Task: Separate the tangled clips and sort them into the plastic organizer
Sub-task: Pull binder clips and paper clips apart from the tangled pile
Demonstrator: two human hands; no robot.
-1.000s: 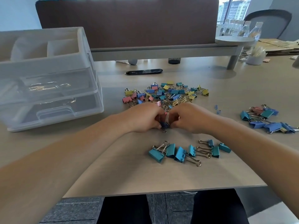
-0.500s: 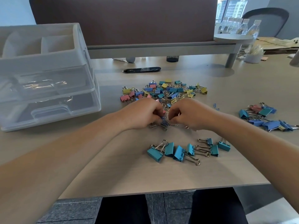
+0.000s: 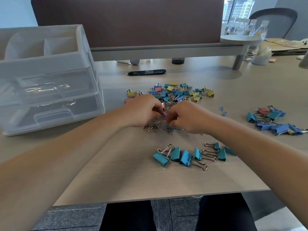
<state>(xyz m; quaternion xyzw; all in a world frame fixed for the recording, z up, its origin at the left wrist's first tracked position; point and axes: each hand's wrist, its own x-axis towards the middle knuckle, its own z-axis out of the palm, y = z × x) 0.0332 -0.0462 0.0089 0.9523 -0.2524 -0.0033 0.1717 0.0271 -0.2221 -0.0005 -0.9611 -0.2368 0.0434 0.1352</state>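
- the small clip [image 3: 164, 115], bluish with a bit of pink, is held up off the desk right between the two hands, just in front of the big mixed pile
- left hand [image 3: 141, 112] has its fingertips curled in, pinching that clip
- right hand [image 3: 189, 117] is knuckles-up and crowded into the same spot, fingers curled, but honestly can't tell if it's got hold of anything
- under the hands there's a scatter of silver paper clips [image 3: 154, 126]
- the mixed pile [image 3: 178, 94] is blue, yellow and pink binder clips; nearer me there's a row of teal binder clips [image 3: 183, 156]
- off to the right is another bunch [image 3: 273, 120], cut off by the frame edge
- plastic organizer [image 3: 50, 84] stands far left, well apart from the clips
- it's all on a pale wood desk [image 3: 116, 172], with a brown divider panel [image 3: 130, 20] at the back and water bottles [image 3: 250, 29] and a chair [image 3: 275, 19] beyond
- the organizer drawers are mostly glare, can't make out the contents
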